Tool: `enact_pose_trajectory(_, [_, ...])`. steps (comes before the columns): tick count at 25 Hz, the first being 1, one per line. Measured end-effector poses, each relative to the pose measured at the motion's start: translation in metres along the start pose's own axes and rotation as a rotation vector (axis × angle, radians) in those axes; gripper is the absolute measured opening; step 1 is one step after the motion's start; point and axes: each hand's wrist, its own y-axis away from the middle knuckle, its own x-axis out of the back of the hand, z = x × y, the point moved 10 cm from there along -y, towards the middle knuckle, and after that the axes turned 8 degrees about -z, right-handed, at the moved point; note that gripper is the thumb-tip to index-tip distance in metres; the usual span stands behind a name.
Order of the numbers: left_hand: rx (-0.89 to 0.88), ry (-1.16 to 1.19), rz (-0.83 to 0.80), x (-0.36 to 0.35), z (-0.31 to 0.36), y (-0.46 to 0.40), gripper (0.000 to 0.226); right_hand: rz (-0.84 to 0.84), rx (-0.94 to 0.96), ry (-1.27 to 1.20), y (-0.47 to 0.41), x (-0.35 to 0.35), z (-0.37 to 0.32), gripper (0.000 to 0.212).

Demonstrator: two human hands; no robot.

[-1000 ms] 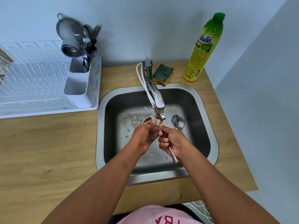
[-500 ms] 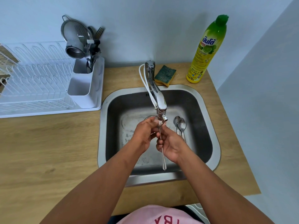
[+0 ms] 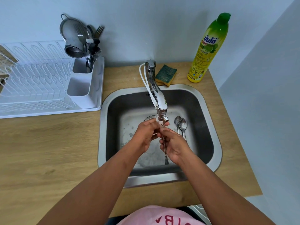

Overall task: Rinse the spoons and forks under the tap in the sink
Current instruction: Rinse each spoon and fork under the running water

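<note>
Steel throughout the head view: a square stainless sink basin [image 3: 209, 125] fills the centre of the frame, with a chrome swivel tap [image 3: 159, 101] reaching over it from the back edge.

Directly under the spout, the left hand [image 3: 146, 135] has its fingers curled around the head end of a slim metal utensil [image 3: 165, 151]. The right hand [image 3: 174, 146] has fingers closed on the shank, and the handle hangs toward the lower centre of the frame. The head is covered, so spoon or fork cannot be told.

Judgement on method: keep the head in the stream, rub both faces with the left fingertips, roll the shank in the right hand, then let the handle take the water too.

Containers:
- Basin, right of centre: two steel spoons [image 3: 181, 125] side by side, bowls toward the tap; presumably next in line.
- White plastic cutlery caddy [image 3: 81, 88] on the white dish rack [image 3: 40, 88], upper left: the rear pocket holds forks, spoons, a metal strainer and a cup; the front pocket looks empty.

Yellow-green dish-soap bottle [image 3: 209, 49] and green scouring sponge [image 3: 165, 74] stand at upper right.
</note>
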Motion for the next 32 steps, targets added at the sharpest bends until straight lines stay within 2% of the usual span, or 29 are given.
enact_pose_trajectory(5, [0.04,0.089,0.118,0.015,-0.007,-0.004,0.028,-0.004,0.022,0.081,0.0,0.004,-0.009,0.027])
enact_pose_trajectory(10, [0.022,0.101,0.069,0.011,0.0,-0.004,0.015,-0.113,-0.11,0.065,0.0,-0.003,0.008,0.04])
enact_pose_trajectory(13, [0.006,0.124,0.009,0.006,0.004,-0.004,0.018,-0.1,-0.136,0.096,-0.002,0.004,0.012,0.029])
enact_pose_trajectory(16, [-0.013,0.01,0.002,0.003,0.005,-0.002,0.021,-0.015,-0.097,0.106,-0.002,0.015,0.011,0.021])
enact_pose_trajectory(19, [-0.068,-0.071,0.039,0.005,0.005,0.0,0.022,0.08,-0.029,0.12,-0.003,0.023,0.008,0.012])
enact_pose_trajectory(22, [-0.125,-0.141,0.121,0.013,0.007,0.002,0.02,0.083,0.021,0.075,-0.004,0.018,0.006,0.002])
enact_pose_trajectory(24, [-0.115,-0.181,0.182,0.02,0.005,0.002,0.018,0.068,0.046,-0.004,-0.004,0.016,0.004,0.007])
enact_pose_trajectory(26, [-0.074,-0.151,0.174,0.022,-0.002,0.0,0.021,0.063,0.072,-0.042,-0.003,0.016,-0.001,0.011])
enact_pose_trajectory(29, [-0.066,-0.107,0.168,0.021,-0.006,-0.002,0.024,0.085,0.112,0.164,0.0,0.019,-0.011,0.006])
enact_pose_trajectory(32, [-0.117,-0.145,0.243,0.028,-0.004,-0.002,0.013,0.046,0.151,0.385,0.004,0.013,-0.021,0.012])
